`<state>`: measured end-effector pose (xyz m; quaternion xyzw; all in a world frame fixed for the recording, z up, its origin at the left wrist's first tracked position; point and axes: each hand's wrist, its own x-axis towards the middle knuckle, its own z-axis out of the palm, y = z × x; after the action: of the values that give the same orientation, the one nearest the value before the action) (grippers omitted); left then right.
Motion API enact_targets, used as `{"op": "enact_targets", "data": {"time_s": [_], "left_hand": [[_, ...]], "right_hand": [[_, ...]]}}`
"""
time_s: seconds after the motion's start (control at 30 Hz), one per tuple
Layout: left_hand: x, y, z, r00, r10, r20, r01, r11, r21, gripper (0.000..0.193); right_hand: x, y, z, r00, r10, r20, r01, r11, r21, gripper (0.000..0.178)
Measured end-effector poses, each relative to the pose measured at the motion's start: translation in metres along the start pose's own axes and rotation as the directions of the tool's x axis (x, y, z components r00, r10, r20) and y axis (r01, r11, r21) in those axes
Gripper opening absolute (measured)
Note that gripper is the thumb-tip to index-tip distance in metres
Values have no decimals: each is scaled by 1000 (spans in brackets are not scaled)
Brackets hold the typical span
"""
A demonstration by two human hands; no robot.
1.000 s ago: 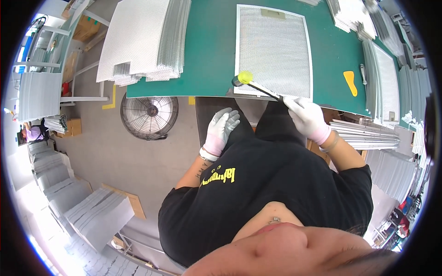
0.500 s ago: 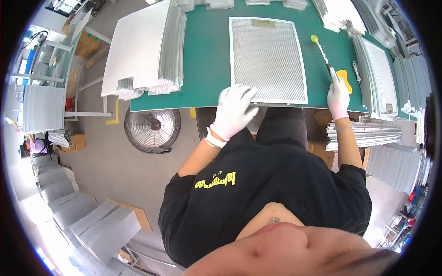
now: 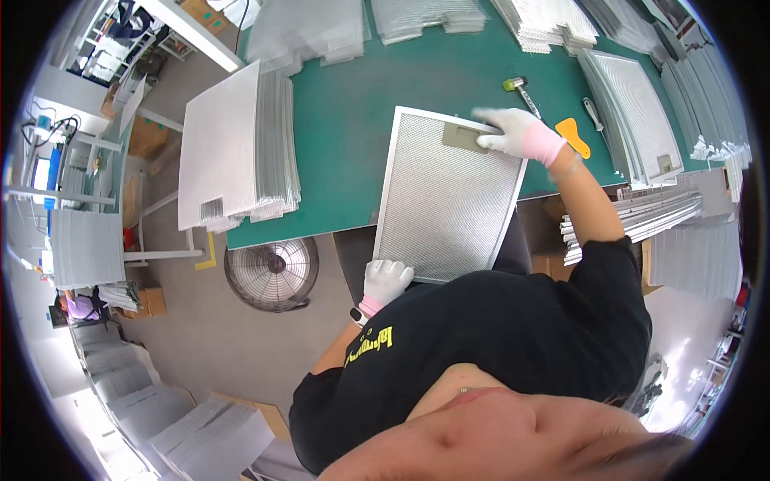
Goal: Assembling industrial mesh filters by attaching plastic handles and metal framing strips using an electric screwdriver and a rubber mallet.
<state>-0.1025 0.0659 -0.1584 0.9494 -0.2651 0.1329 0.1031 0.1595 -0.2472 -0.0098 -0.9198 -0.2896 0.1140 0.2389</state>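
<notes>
While the left hand (image 3: 388, 280) was curled tight on its lower left corner, the framed mesh panel (image 3: 449, 200) slanted from the person's torso, past the near edge of the green counter (image 3: 341, 168), with its upper part over the top. The right hand (image 3: 513, 132) was at the panel's far edge, thumb and blurred fingers spread apart, beside a dull rectangular plate (image 3: 464, 137) on the mesh. Both hands wore white gloves with pink cuffs. Just beyond the right wrist lay a yellow scraper (image 3: 573, 138), then a pale-handled tool (image 3: 593, 115) and a mallet (image 3: 517, 85) with a green and black head. A stack of mesh sheets (image 3: 220, 148) stood at left, framed panels (image 3: 630, 112) leaned at right, and more sheets (image 3: 429, 18) lay along the far side.
</notes>
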Motion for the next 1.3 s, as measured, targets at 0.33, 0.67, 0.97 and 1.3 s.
{"op": "enact_targets", "data": {"time_s": [0.33,0.67,0.97,1.3], "left_hand": [[58,-58,-119,969,-62,-238,70,997,28,32],[62,-197,-206,523,-852,-37,847,514,131,81],[92,-184,-235,462,-882,98,843,471,260,89],[46,-220,-340,344,-938,-49,629,268,-730,56]], "right_hand": [[-178,51,-43,704,392,-592,-181,905,384,72],[-302,205,-95,49,627,-777,-203,768,607,58],[-298,222,-77,93,739,-668,-814,443,377,56],[-306,220,-65,14,594,-805,-795,494,351,52]]}}
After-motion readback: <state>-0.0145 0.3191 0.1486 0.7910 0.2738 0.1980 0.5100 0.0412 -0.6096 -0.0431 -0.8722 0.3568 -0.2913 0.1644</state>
